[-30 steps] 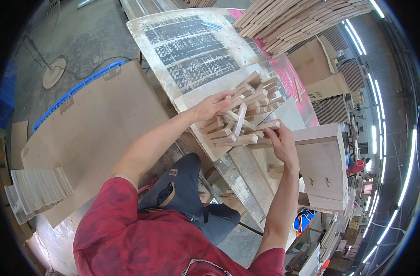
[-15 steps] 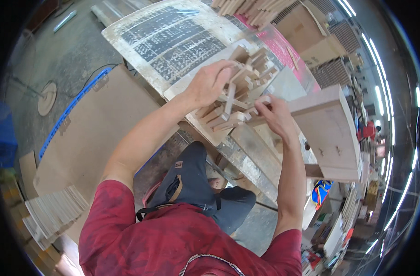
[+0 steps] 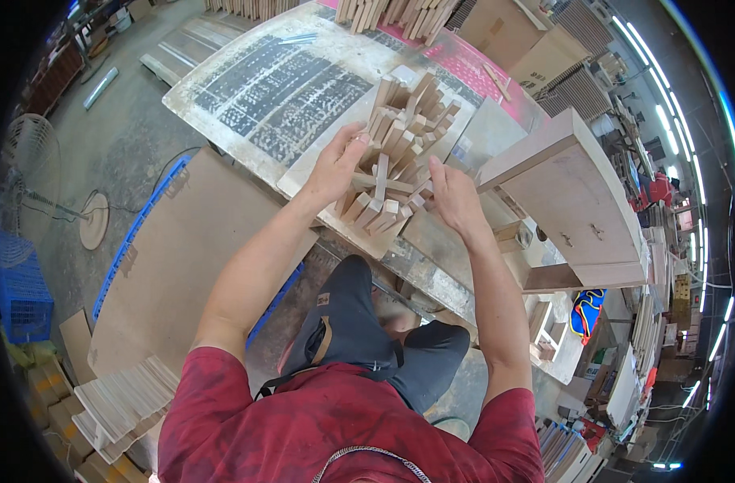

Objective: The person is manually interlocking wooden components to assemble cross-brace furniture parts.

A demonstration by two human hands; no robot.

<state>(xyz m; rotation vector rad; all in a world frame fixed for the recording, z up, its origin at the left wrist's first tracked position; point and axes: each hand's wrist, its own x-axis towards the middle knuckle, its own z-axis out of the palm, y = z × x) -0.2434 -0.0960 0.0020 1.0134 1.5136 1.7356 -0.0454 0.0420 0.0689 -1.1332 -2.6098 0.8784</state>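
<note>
A cluster of pale wooden sticks [image 3: 395,145] stands mostly on end on a board on the worktable, their square tops uneven and leaning several ways. One stick [image 3: 381,177] lies tilted across the nearer ones. My left hand [image 3: 335,167] is against the left side of the cluster, thumb and fingers apart, fingertips at the outer sticks. On the opposite side, my right hand [image 3: 457,196] has its thumb raised beside the sticks; its other fingers are partly hidden. No single stick shows clearly gripped in either hand.
The worktable [image 3: 222,105] has a worn, dark-patterned top. A box-like wooden piece [image 3: 568,201] rises at right. More sticks [image 3: 395,18] stand at the back on a pink surface [image 3: 464,60]. At left are a brown sheet [image 3: 198,249] over a blue crate and stacked thin strips [image 3: 126,402].
Both hands have shifted slightly, the left lower along the cluster's side, the right closer in with its thumb up. The sticks now look more upright. The view has moved a little.
</note>
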